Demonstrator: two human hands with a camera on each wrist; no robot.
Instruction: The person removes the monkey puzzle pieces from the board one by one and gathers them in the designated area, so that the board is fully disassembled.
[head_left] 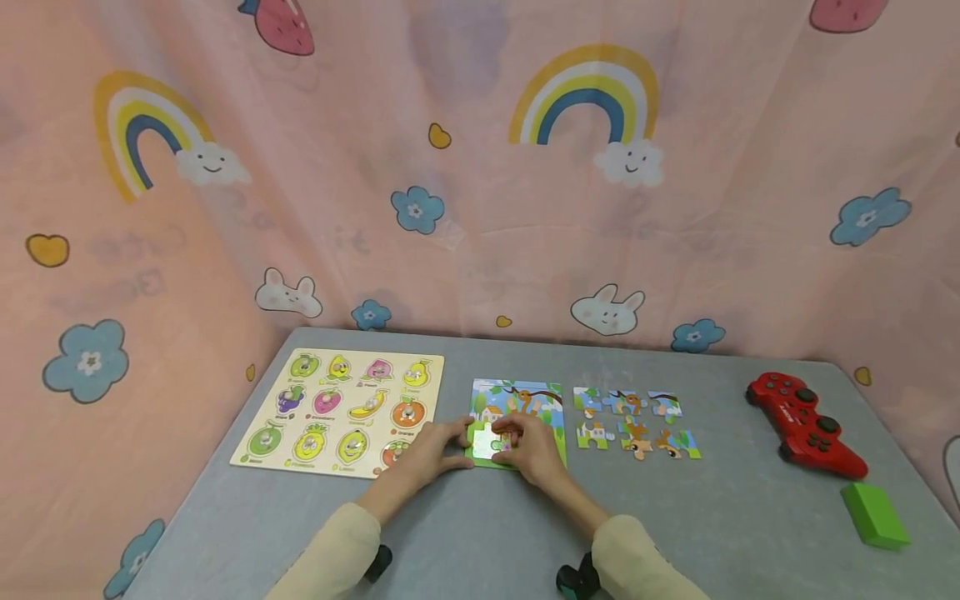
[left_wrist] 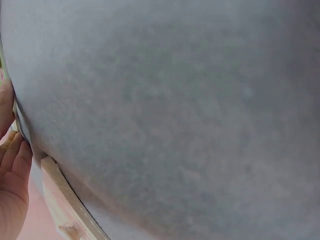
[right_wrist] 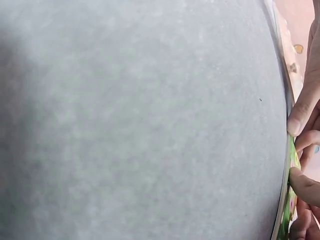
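A small jigsaw puzzle board (head_left: pixel 480 389) with a tree and house picture lies on the table between both hands. My left hand (head_left: pixel 423 457) holds its left edge, with the thumb at the near corner and the fingers farther up the side. Over the board's lower part, my right hand (head_left: pixel 536 450) pinches a puzzle piece (head_left: pixel 498 445) between thumb and fingers, next to a bare white patch. The hand covers much of that piece. In the right wrist view, the left thumb (right_wrist: pixel 295 126) and right thumb (right_wrist: pixel 299 182) lie at the board's near edge.
Several loose puzzle pieces (head_left: pixel 636 427) lie in two rows right of the board. A wooden fruit board (head_left: pixel 337 417) is on the left, close to the left forearm. Far right are a red game controller (head_left: pixel 806 425) and a green block (head_left: pixel 875 516). A pink curtain (head_left: pixel 480 267) hangs behind.
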